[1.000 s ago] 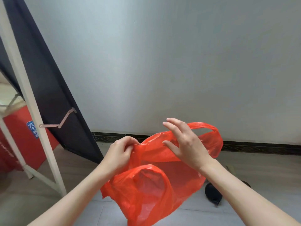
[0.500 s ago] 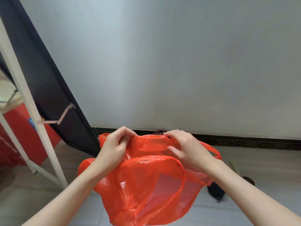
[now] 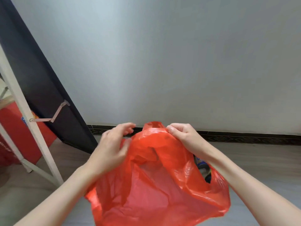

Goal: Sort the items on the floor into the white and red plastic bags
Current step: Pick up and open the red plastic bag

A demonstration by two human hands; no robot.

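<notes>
While right hand (image 3: 180,136) pinches red bag (image 3: 156,185), left hand (image 3: 114,144) blurs.

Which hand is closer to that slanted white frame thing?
Left. The left hand is at the red bag's left edge, nearer the white frame; the right hand pinches its top, farther right.

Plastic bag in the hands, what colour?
Red, translucent; the plastic bag shows plainly in the head view, its top edge pinched by the right hand.
</notes>
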